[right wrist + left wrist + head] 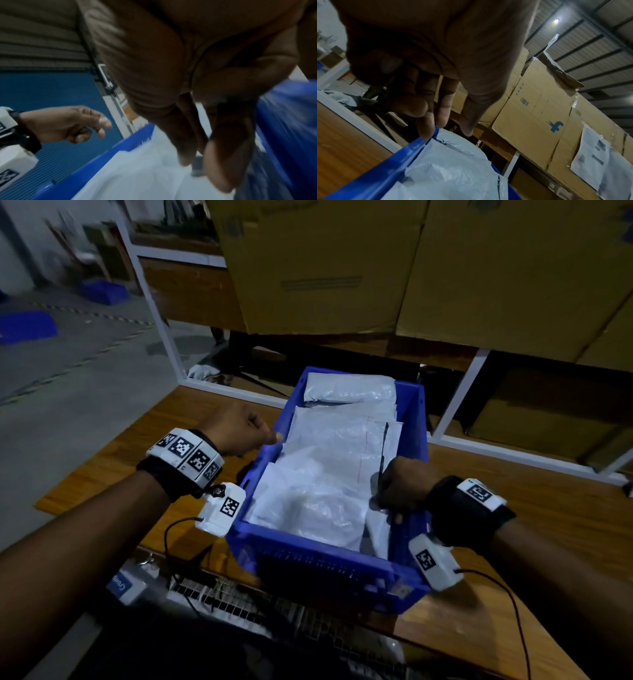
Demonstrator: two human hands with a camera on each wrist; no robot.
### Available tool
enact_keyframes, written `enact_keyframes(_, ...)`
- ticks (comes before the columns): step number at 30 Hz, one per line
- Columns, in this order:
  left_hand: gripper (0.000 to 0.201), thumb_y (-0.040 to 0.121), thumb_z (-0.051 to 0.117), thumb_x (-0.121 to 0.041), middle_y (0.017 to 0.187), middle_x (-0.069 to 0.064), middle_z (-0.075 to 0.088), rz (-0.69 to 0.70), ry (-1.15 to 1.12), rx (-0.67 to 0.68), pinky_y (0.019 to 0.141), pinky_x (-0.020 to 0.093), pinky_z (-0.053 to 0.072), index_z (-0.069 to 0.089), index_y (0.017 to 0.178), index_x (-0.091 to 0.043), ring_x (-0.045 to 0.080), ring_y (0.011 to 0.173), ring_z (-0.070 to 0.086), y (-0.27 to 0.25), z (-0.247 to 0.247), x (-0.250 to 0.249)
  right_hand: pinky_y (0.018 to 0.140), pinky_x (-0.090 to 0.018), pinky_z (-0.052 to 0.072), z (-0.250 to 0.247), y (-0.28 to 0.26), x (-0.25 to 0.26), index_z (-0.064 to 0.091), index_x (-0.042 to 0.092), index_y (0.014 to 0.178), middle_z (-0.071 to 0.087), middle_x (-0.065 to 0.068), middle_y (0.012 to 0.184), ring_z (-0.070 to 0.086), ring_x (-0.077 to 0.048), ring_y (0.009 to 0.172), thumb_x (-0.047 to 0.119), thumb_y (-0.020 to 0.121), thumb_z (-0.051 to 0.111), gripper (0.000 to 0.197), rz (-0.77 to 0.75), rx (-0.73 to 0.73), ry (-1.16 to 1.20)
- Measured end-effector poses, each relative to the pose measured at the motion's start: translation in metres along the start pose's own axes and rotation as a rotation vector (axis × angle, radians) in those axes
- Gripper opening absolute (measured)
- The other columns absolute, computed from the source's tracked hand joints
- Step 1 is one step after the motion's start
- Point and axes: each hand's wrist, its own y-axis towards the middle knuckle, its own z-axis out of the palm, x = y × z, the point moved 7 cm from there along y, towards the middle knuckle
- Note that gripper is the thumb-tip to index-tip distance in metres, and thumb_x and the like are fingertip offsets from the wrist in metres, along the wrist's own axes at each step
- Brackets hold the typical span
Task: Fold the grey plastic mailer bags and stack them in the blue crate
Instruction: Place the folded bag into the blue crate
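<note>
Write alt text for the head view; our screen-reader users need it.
Two hands reach into a blue crate of folded grey mailers on a wooden table: the left hand at its left rim, the right hand down among mailers at the right wall. Cardboard boxes stand behind.

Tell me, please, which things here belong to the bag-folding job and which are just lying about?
Part of the job:
blue crate
grey mailer bags stacked in it
left hand at the crate's left rim
right hand among the bags by its right wall

Lying about:
cardboard boxes
wooden table
blue bins on the floor
</note>
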Motion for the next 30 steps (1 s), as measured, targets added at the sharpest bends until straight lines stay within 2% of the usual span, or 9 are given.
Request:
enact_keyframes(2,0.031,0.081,0.083,-0.045,0.070,0.003,0.075,0.004,0.007,-0.005,0.069,0.046,0.064,0.076,0.073,-0.016,0.030,0.074,0.074,0.001,0.002,-0.004,0.079,-0.037,0.064,0.005,0.001,0.000,0.077,0.013,0.078,0.077,0.002,0.073,0.076,-0.016,0.074,0.026,0.088,0.077,0.016,-0.002,0.010,-0.039)
enact_keyframes(4,0.033,0.081,0.083,-0.047,0.070,0.003,0.075,0.011,0.017,0.001,0.070,0.047,0.064,0.077,0.074,-0.016,0.030,0.075,0.074,-0.001,0.005,-0.008,0.079,-0.038,0.064,0.004,0.001,-0.001,0.078,0.012,0.080,0.077,0.001,0.073,0.077,-0.017,0.073,0.016,0.089,0.071,0.012,0.000,0.015,0.013)
enact_keyframes(7,0.034,0.081,0.082,-0.049,0.069,0.000,0.074,0.023,0.032,0.001,0.069,0.047,0.064,0.078,0.071,-0.017,0.030,0.074,0.073,-0.005,0.011,-0.014,0.059,-0.026,0.060,-0.004,-0.005,-0.001,0.078,0.007,0.085,0.076,0.001,0.068,0.073,-0.015,0.060,0.003,0.090,0.062,0.018,-0.015,0.036,0.114)
enact_keyframes(9,0.035,0.081,0.081,-0.050,0.069,0.002,0.074,0.029,0.041,0.012,0.068,0.048,0.064,0.078,0.068,-0.017,0.030,0.075,0.073,-0.009,0.014,-0.020,0.045,-0.020,0.050,-0.014,-0.011,-0.002,0.079,0.012,0.087,0.076,-0.003,0.068,0.066,-0.010,0.050,0.009,0.091,0.065,0.015,-0.045,0.014,0.121)
enact_keyframes(14,0.034,0.081,0.081,-0.052,0.069,0.000,0.075,0.074,0.020,-0.024,0.070,0.050,0.063,0.077,0.072,-0.019,0.026,0.072,0.073,-0.029,0.011,-0.056,0.052,-0.025,0.053,-0.047,-0.029,-0.019,0.079,0.020,0.090,0.079,-0.006,0.082,0.077,-0.020,0.071,0.030,0.092,0.074,0.011,-0.123,-0.099,0.242)
enact_keyframes(19,0.030,0.083,0.081,-0.047,0.072,0.002,0.075,0.227,-0.082,-0.098,0.059,0.040,0.061,0.076,0.080,-0.018,0.020,0.059,0.070,-0.072,0.035,-0.139,0.048,-0.024,0.049,-0.068,-0.070,-0.079,0.076,0.016,0.093,0.078,-0.008,0.088,0.075,-0.017,0.065,0.036,0.090,0.078,0.020,-0.195,-0.207,0.421)
enact_keyframes(23,0.023,0.088,0.080,-0.031,0.073,0.009,0.074,0.330,-0.237,-0.065,0.050,0.022,0.050,0.075,0.086,-0.008,0.007,0.052,0.063,-0.116,0.113,-0.227,0.053,-0.029,0.052,-0.065,-0.119,-0.176,0.075,0.015,0.094,0.078,-0.012,0.090,0.076,-0.017,0.069,0.036,0.092,0.075,0.021,-0.211,-0.255,0.548)
enact_keyframes(27,0.020,0.088,0.080,-0.024,0.073,0.011,0.074,0.341,-0.377,0.056,0.055,0.027,0.053,0.074,0.087,-0.005,0.022,0.065,0.066,-0.143,0.242,-0.292,0.055,-0.032,0.049,-0.045,-0.165,-0.302,0.075,0.011,0.100,0.077,-0.009,0.081,0.073,-0.028,0.070,0.032,0.094,0.074,0.022,-0.133,-0.263,0.656)
enact_keyframes(30,0.016,0.088,0.080,-0.023,0.074,0.005,0.075,0.295,-0.428,0.174,0.056,0.025,0.052,0.074,0.085,-0.009,0.009,0.064,0.066,-0.157,0.344,-0.329,0.049,-0.027,0.045,-0.024,-0.191,-0.399,0.075,0.010,0.099,0.072,0.003,0.063,0.065,-0.016,0.058,0.029,0.094,0.075,0.020,-0.042,-0.271,0.718)
